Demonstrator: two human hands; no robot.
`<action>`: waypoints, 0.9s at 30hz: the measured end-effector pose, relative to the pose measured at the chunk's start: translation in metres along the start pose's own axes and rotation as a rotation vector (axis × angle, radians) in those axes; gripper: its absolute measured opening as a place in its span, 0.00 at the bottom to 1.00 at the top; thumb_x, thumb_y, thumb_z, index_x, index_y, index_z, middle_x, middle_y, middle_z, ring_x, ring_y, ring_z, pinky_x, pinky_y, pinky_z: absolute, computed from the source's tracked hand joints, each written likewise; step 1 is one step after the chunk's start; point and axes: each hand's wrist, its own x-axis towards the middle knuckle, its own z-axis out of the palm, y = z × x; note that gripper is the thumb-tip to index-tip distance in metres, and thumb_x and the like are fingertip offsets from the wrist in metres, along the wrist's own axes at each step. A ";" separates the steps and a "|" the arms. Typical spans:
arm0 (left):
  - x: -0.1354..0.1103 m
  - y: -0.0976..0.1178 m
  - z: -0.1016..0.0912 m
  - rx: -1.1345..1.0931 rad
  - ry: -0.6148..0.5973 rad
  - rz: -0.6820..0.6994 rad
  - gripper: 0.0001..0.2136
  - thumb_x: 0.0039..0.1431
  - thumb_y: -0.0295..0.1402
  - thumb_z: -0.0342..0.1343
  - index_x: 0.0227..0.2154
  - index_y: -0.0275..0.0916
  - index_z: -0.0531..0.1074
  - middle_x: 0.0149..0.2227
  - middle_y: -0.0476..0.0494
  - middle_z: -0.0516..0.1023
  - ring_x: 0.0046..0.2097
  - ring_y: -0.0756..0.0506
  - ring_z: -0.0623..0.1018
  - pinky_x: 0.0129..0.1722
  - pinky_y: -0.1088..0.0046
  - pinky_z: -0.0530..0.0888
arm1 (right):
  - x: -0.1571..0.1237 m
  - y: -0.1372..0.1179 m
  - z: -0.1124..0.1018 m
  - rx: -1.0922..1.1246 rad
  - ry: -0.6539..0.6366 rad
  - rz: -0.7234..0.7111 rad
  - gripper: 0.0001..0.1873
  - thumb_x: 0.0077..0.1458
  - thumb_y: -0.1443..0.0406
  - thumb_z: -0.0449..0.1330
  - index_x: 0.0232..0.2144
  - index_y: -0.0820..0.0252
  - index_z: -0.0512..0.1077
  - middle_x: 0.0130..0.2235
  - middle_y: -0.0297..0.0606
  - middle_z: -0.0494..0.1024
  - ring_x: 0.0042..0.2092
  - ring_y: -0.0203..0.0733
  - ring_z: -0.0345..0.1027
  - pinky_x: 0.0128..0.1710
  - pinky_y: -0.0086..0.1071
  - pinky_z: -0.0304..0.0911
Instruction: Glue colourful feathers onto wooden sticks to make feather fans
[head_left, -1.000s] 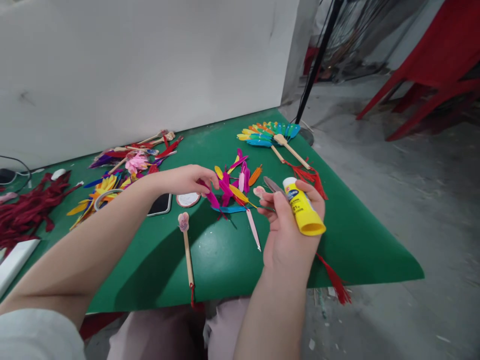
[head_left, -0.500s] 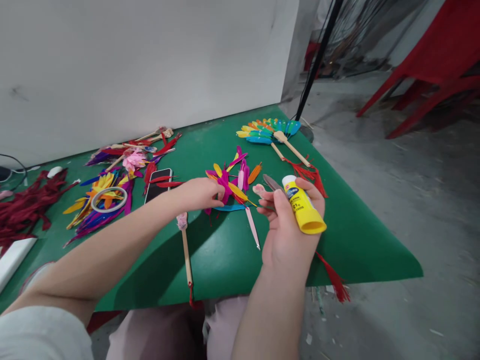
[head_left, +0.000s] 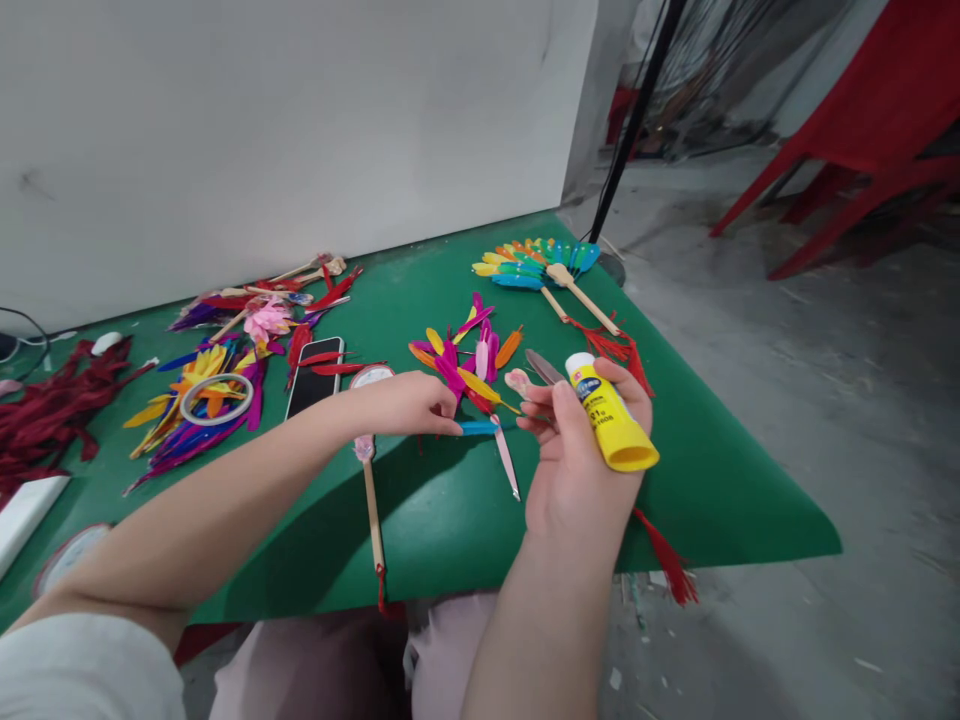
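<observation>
My left hand (head_left: 431, 405) pinches the end of a blue feather (head_left: 480, 428) just above the green table. A yellow glue stick (head_left: 611, 415) is gripped in my right hand (head_left: 570, 440). Past those fingers shows the rounded, pinkish head of a stick (head_left: 517, 380); most of it is hidden by the hand, and a red tassel (head_left: 667, 560) hangs below. A grey blade (head_left: 541, 366) also shows there, its lower part covered. Magenta, orange and yellow feathers (head_left: 474, 382) lie between my hands, with pale pink tweezers (head_left: 506, 460) in front.
Feather fans (head_left: 540, 265) lie at the back right. A wooden stick (head_left: 373, 510), a phone (head_left: 319, 370) and a tape roll (head_left: 217, 400) on feathers are to the left. Dark red fabric (head_left: 64, 410) lies at far left. A wall (head_left: 300, 130) borders the green table (head_left: 735, 490).
My left hand has moved slightly right and nearer to me, pinching the blue feather and shifting it away from the pile. My right hand has barely moved.
</observation>
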 end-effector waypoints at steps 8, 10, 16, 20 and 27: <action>-0.006 0.006 -0.034 -0.389 0.062 -0.078 0.16 0.52 0.42 0.51 0.16 0.36 0.66 0.16 0.55 0.57 0.19 0.55 0.55 0.20 0.76 0.53 | 0.000 -0.003 -0.002 0.004 0.046 -0.057 0.17 0.44 0.70 0.61 0.38 0.56 0.63 0.22 0.26 0.75 0.23 0.34 0.71 0.20 0.25 0.65; 0.005 0.012 -0.030 -0.431 0.257 -0.154 0.18 0.53 0.44 0.49 0.16 0.36 0.65 0.16 0.55 0.56 0.19 0.55 0.55 0.20 0.76 0.53 | 0.000 -0.003 -0.002 0.016 0.063 -0.085 0.17 0.44 0.70 0.61 0.38 0.56 0.63 0.21 0.26 0.75 0.24 0.36 0.72 0.20 0.25 0.64; 0.055 0.016 -0.013 -0.293 0.337 -0.092 0.16 0.60 0.39 0.42 0.35 0.38 0.74 0.34 0.49 0.75 0.36 0.51 0.73 0.37 0.77 0.67 | 0.002 -0.001 -0.002 0.055 0.078 -0.069 0.18 0.41 0.70 0.62 0.38 0.57 0.63 0.20 0.27 0.76 0.20 0.33 0.68 0.18 0.23 0.63; 0.082 0.000 -0.011 -0.159 0.416 -0.179 0.16 0.57 0.34 0.49 0.47 0.33 0.69 0.42 0.38 0.74 0.46 0.43 0.72 0.47 0.68 0.66 | -0.001 -0.004 0.001 0.064 0.085 -0.046 0.18 0.42 0.70 0.61 0.38 0.57 0.63 0.19 0.26 0.75 0.19 0.31 0.67 0.19 0.22 0.62; 0.112 -0.016 -0.010 -0.096 0.380 -0.209 0.12 0.50 0.35 0.57 0.37 0.35 0.74 0.36 0.41 0.76 0.41 0.43 0.73 0.41 0.70 0.68 | -0.002 -0.007 -0.001 0.028 0.075 -0.033 0.17 0.44 0.69 0.61 0.39 0.55 0.63 0.21 0.26 0.75 0.23 0.34 0.70 0.20 0.24 0.62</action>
